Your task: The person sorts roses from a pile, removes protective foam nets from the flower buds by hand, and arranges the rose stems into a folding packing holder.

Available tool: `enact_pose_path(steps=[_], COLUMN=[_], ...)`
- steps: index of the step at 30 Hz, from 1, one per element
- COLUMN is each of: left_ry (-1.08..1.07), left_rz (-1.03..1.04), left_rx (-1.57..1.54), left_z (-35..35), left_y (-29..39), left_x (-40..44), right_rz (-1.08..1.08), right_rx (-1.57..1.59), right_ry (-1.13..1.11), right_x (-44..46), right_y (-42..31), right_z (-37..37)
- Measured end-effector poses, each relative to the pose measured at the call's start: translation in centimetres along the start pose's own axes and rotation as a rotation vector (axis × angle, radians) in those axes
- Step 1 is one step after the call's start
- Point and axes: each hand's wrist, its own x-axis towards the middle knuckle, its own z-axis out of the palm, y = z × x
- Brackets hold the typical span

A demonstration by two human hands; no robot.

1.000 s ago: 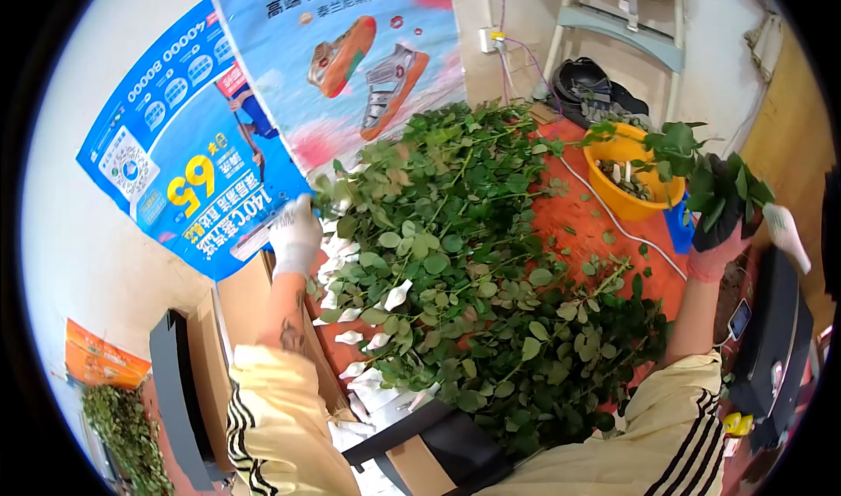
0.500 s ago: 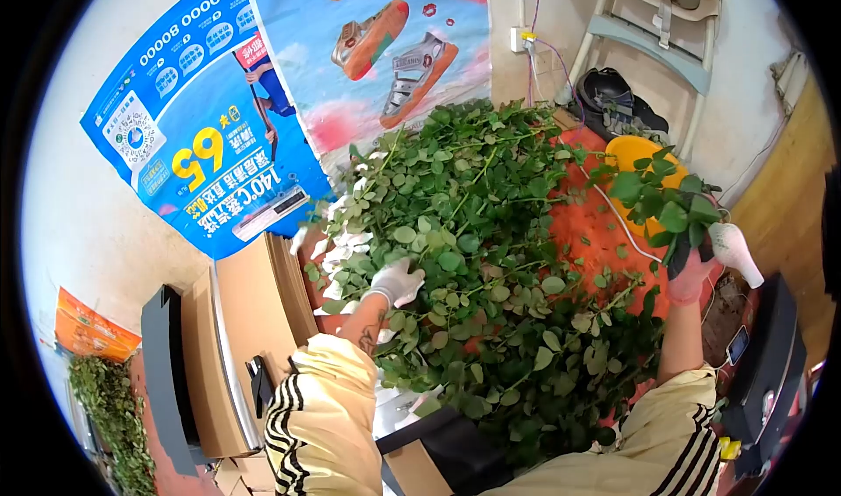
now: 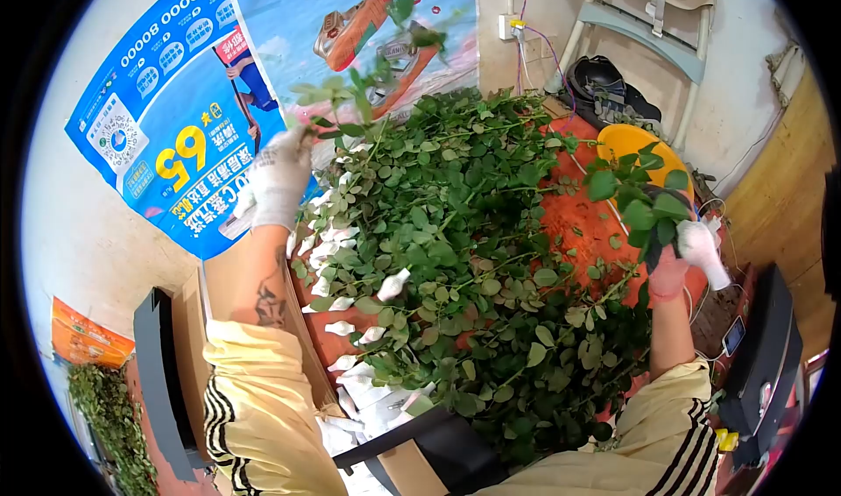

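My left hand (image 3: 282, 176), in a white glove, is raised at the left in front of the blue poster, its fingers closed on a leafy stem (image 3: 350, 102) that reaches up to the right, partly blurred. On the right, my right hand (image 3: 668, 272), in a pinkish glove, is closed around a small bunch of leafy stems (image 3: 644, 202), with a white-wrapped head (image 3: 703, 252) beside it. Between them a large pile of leafy stems (image 3: 473, 233) lies on the red surface, with white-wrapped heads (image 3: 340, 328) along its left edge.
A yellow basin (image 3: 632, 143) stands behind my right hand. Further back are a high chair (image 3: 644, 24) and a dark helmet-like object (image 3: 596, 80). A phone (image 3: 734, 336) lies at the right by a black box (image 3: 764, 364). Cardboard (image 3: 241, 277) is at the left.
My left hand reached down to the pile, then lifted back up to the left with a leafy stem. My right hand moved slightly left and down with its bunch.
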Motion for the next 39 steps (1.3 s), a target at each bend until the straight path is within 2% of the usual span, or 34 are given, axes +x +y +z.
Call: enact_pose_path(steps=[1, 2, 3, 4, 5, 6, 7, 8, 9, 10, 11, 12, 13, 15, 17, 18, 19, 20, 21, 23, 25, 27, 28, 29, 31, 32, 33, 34, 35, 36, 37, 39], left_ry=[-0.077, -0.079, -0.004, 0.072, -0.015, 0.122, -0.219, -0.219, -0.342, -0.661, -0.788, -0.905, -0.866, -0.865, -0.864, -0.847, -0.801, -0.749, -0.713, -0.764, -0.840, -0.829, -0.693, -0.673, -0.582, -0.497, -0.314, -0.379, -0.389, -0.380, -0.531, -0.519], left_rz=[-0.050, -0.064, -0.068, -0.069, -0.195, -0.109, -0.092, 0.049, 0.120, 0.022, 0.049, -0.002, 0.047, -0.031, -0.064, -0.051, -0.046, -0.016, -0.045, -0.055, -0.119, -0.089, 0.017, 0.047, -0.154, -0.168, -0.053, -0.103, -0.049, 0.108, 0.016, -0.139], left_rx=[0.101, 0.100, 0.252, 0.408, 0.453, 0.425, 0.212, -0.081, -0.157, -0.221, -0.140, -0.070, -0.090, -0.100, -0.120, -0.194, -0.352, -0.345, -0.552, -0.605, -0.963, -1.060, -1.111, -1.188, -1.438, -1.334, -0.749, -0.724, -0.382, -0.303, -0.239, -0.137], left_z=[-0.4, 0.1, 1.3, 2.4, 3.6, 5.8, 2.9, 5.8, 7.6, 7.8, 11.0, 11.1, 11.3, 12.8, 12.9, 11.6, 9.7, 8.1, 7.3, 4.0, 3.6, 2.2, 1.4, 3.7, 3.8, 4.8, 7.7, 11.2, 11.7, 14.5, 12.6, 15.7], left_y=[-0.7, -1.8, -3.1, -4.2, -4.1, -4.2, 0.2, 0.3, 1.5, 3.5, 3.5, 4.9, 5.2, 4.8, 4.7, 4.7, 5.0, 5.1, 4.6, 5.1, 3.9, 3.9, 4.1, 2.2, 1.4, 0.3, -1.9, -4.4, -5.5, -8.5, -7.7, -9.6], left_x=[0.6, 0.5, 0.3, -0.1, -0.8, -2.1, -3.6, -6.4, -9.6, -11.7, -13.9, -14.9, -15.8, -16.4, -15.3, -14.4, -13.4, -12.4, -11.8, -9.8, -8.4, -7.2, -7.5, -7.1, -8.3, -9.0, -9.8, -11.6, -13.5, -15.6, -16.2, -18.1], right_rz=[-0.068, 0.326, 0.331, -0.014, -0.270, -0.574, -0.532, -0.515, -0.497, -0.604, -0.653, -0.668, -0.681, -0.607, -0.574, -0.771, -0.515, -0.506, -0.500, -0.539, -0.548, -0.375, -0.299, -0.304, -0.399, -0.387, -0.376, -0.104, -0.070, -0.128, -0.179, -0.357], right_rx=[-0.009, 0.489, 0.493, 0.051, -0.234, -0.457, -0.510, -0.538, -0.570, -0.475, -0.508, -0.513, -0.517, -0.617, -0.716, -0.907, -0.759, -0.763, -0.763, -0.811, -0.894, -0.892, -0.903, -0.917, -0.886, -0.815, -0.743, -0.767, -0.741, -0.654, -0.697, -1.054], right_ry=[-0.110, 0.128, 0.112, -0.056, -0.257, -0.396, -0.482, -0.501, -0.524, -0.383, -0.435, -0.559, -0.682, -0.946, -1.103, -0.878, -1.105, -1.085, -1.064, -0.977, -0.989, -0.926, -1.044, -1.038, -0.909, -0.694, -0.481, -0.281, -0.055, -0.017, 0.070, 0.193], right_x=[0.2, 0.1, 0.2, 0.4, 1.6, 2.8, 3.2, 3.4, 3.6, 2.7, 2.8, 3.1, 3.4, 2.5, 1.4, -0.6, -0.3, -0.3, 0.1, 0.8, 1.2, 1.6, 2.6, 3.8, 6.6, 8.5, 10.0, 11.6, 14.5, 18.8, 21.8, 26.6], right_y=[-0.2, -0.2, -0.1, 0.1, -1.2, -2.5, -3.5, -3.8, -3.9, -1.8, -1.7, -2.3, -2.9, -2.6, -0.2, 2.6, 4.2, 5.7, 6.4, 6.8, 6.6, 7.3, 7.8, 7.6, 7.4, 8.2, 8.6, 5.0, 4.7, 6.0, 5.3, 3.3], right_z=[0.7, 1.2, 1.9, 2.7, 4.2, 5.7, 6.5, 7.2, 7.7, 8.2, 9.0, 10.2, 11.6, 13.7, 15.7, 16.2, 17.3, 18.4, 19.6, 21.9, 23.8, 25.6, 25.6, 25.4, 23.7, 22.2, 20.8, 19.5, 17.4, 13.4, 9.9, 2.4])
